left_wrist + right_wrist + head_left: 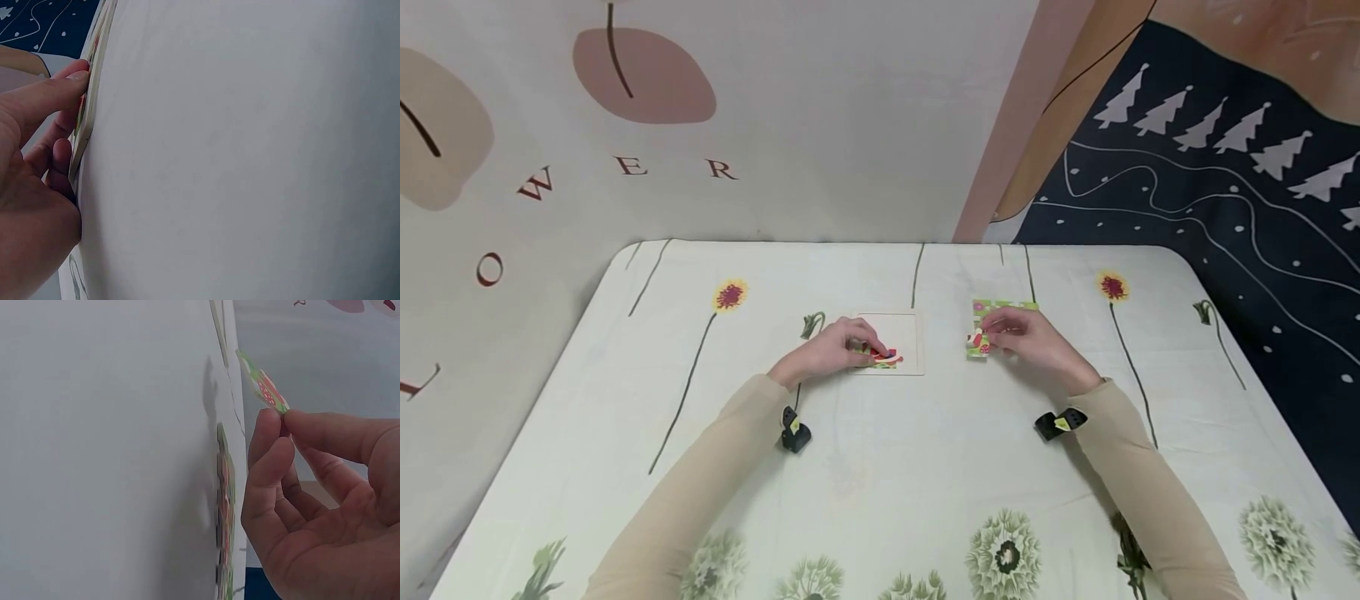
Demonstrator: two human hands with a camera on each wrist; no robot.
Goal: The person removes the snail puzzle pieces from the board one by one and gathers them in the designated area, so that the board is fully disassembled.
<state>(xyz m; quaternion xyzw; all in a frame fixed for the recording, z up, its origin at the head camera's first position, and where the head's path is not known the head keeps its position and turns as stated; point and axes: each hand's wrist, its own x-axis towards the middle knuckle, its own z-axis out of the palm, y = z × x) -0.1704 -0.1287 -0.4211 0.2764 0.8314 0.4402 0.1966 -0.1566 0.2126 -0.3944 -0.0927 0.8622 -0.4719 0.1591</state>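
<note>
Between the thumb and index finger of my right hand (1026, 337), a small puzzle piece (269, 389) is pinched, green with a red, white-dotted part. It hangs over a block of colourful puzzle pieces (1011, 304), partly hidden by that hand. My left hand (831, 346) is at the left part of a flat, pale puzzle tray (919, 342), its fingertips resting on red and green puzzle pieces (883, 365) at the tray's lower left. In the left wrist view, the thumb and fingers (69, 87) touch the pieces along the tray's edge.
Both trays' worth of pieces lie on a white tablecloth (880, 467) printed with flowers and stems. A pale printed curtain (850, 125) stands behind the table, and a dark cloth with white trees (1195, 192) hangs at the right. Each wrist carries a black camera (795, 433).
</note>
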